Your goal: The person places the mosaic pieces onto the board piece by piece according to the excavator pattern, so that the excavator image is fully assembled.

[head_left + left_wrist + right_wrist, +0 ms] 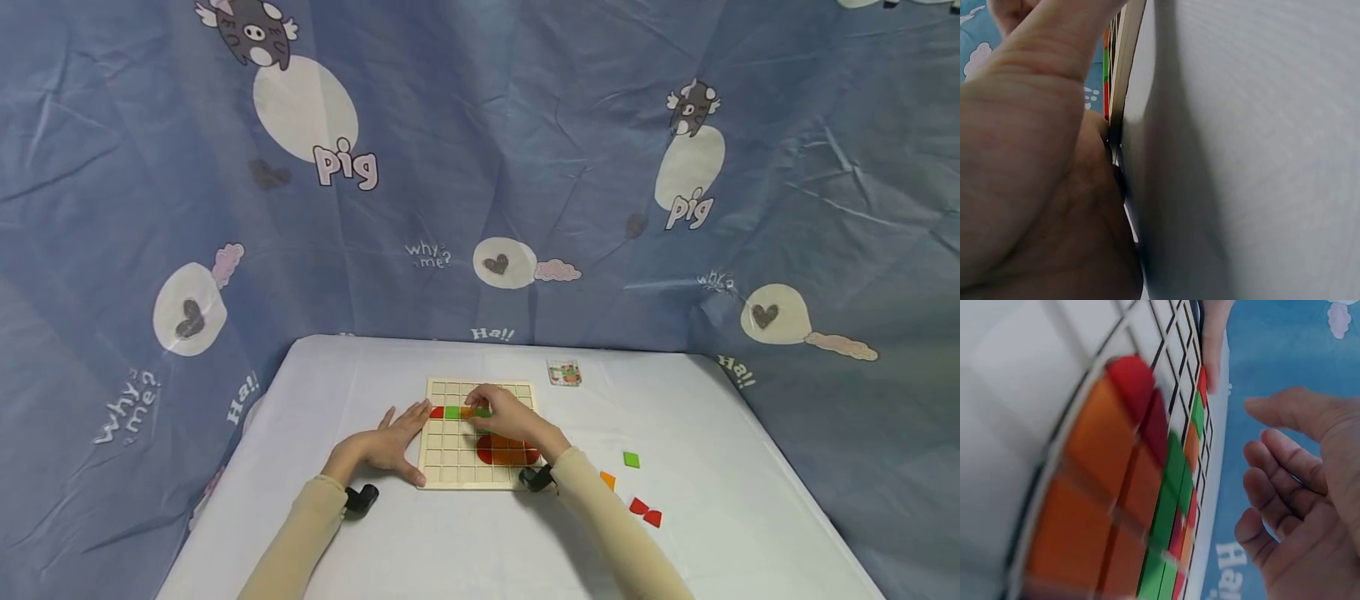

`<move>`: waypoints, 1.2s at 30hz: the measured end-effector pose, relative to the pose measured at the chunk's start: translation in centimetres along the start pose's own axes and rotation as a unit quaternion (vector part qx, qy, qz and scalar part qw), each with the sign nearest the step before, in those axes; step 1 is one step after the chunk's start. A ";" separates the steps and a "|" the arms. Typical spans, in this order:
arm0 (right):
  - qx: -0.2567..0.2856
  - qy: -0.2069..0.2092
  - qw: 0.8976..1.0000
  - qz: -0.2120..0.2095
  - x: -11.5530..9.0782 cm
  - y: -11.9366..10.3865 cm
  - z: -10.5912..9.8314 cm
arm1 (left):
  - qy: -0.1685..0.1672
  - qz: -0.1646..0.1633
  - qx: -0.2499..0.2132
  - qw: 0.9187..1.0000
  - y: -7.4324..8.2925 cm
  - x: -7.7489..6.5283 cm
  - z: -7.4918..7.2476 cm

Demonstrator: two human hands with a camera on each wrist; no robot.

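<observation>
A pale wooden grid board (442,458) lies on the white table. My left hand (390,446) is spread at its left edge, thumb by the lower corner and fingers near the upper side. Over the board's middle hovers my right hand (506,414); the right wrist view shows its thumb and fingers apart, holding nothing. Beneath it runs a row with a red tile (437,412), a green tile (452,412) and an orange tile (466,412). Lower right on the board are orange tiles (1085,481) and a rounded red tile (1132,381). My right hand and forearm partly hide the board.
A small picture card (564,372) lies behind the board. To the right, loose on the table, are a green tile (632,459), an orange tile (608,480) partly behind the right sleeve, and two red tiles (638,506). A blue patterned cloth (450,183) hangs around the table.
</observation>
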State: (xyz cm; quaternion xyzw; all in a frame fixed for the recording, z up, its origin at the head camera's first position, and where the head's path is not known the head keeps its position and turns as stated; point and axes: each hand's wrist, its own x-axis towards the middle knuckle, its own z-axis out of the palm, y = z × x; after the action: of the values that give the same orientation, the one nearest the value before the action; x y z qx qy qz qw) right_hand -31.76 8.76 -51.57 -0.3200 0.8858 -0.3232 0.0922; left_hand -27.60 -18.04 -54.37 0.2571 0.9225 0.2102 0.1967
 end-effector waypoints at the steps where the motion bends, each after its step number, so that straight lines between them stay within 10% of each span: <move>1: 0.003 0.001 1.000 0.000 -0.7 0.3 -0.2 | 0.001 -0.001 0.001 1.000 0.0 0.0 0.0; 24: 0.042 0.144 0.978 0.144 -20.0 9.9 -6.3 | 0.001 0.005 -0.013 1.000 0.2 -0.3 0.1; 36: 0.003 0.153 0.958 0.243 -23.1 13.3 -7.6 | 0.006 0.012 -0.019 1.000 0.1 -0.2 0.0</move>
State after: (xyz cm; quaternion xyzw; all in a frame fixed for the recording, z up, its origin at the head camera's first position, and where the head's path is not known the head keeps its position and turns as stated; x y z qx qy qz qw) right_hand -23.36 35.00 -55.10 -0.0420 0.9393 -0.3390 0.0322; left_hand -27.37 -18.02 -54.28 0.2630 0.9163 0.2318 0.1936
